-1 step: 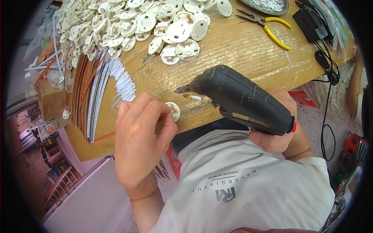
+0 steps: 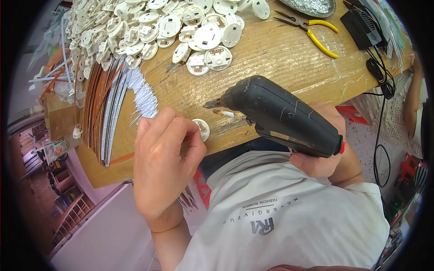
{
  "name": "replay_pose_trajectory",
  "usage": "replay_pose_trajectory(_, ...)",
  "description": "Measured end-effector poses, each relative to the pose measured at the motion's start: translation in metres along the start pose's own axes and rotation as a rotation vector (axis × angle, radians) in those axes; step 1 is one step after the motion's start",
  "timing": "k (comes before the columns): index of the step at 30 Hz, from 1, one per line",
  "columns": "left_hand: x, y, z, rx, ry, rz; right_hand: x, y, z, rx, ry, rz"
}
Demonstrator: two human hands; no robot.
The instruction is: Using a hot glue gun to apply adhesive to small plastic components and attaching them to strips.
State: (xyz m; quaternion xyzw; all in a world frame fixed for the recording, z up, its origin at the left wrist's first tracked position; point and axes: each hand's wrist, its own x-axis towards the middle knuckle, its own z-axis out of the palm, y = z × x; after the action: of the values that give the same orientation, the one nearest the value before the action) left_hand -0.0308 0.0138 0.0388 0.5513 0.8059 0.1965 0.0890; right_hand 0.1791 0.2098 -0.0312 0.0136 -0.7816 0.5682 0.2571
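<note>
My left hand (image 2: 165, 158) is closed in a pinch, its fingertips at the left edge of a small round white disc (image 2: 203, 130) with metal contacts. A thin orange strip (image 2: 123, 158) runs behind this hand to the pinched fingers, which hide its end. My right hand (image 2: 323, 135) is wrapped around a black soldering gun (image 2: 285, 115) with a red end cap. Its dark metal tip (image 2: 210, 104) points left, above and apart from the disc. Under the tip sits a short white tube (image 2: 227, 114) with a brown-stained end.
A large heap of white discs (image 2: 168, 25) covers the far left. Beside it lie brown and white strips (image 2: 106, 104) and short white wires (image 2: 143, 92). Yellow-handled pliers (image 2: 312, 32), a metal tray (image 2: 312, 5) and a black adapter (image 2: 361, 29) with cable stand far right. Another person's arm (image 2: 412, 97) shows at right.
</note>
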Motion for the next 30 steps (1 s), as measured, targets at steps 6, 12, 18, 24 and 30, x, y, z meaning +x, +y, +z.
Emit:
replay_pose_trajectory(6, -0.0001, 0.0001, 0.0002, -0.014, -0.003, 0.006, 0.0006, 0.0013, -0.0009, 0.022, -0.012, -0.018)
replay_pose_trajectory(12, -0.0016, 0.0010, 0.0002, -0.024, 0.023, 0.000, -0.0001, 0.0017, -0.0009, 0.021, -0.004, -0.025)
replay_pose_trajectory(18, -0.0013, 0.0015, -0.0013, -0.043, -0.017, -0.027, 0.0007, 0.0014, -0.0018, 0.045, -0.012, -0.034)
replay_pose_trajectory(24, -0.0019, 0.0018, 0.0007, -0.046, 0.002, -0.039, 0.0009, -0.0007, -0.0017, 0.027, -0.009, -0.014)
replay_pose_trajectory(30, -0.0010, -0.0006, 0.0006, -0.048, -0.001, -0.031, 0.0028, -0.0017, -0.0011, -0.011, -0.011, -0.009)
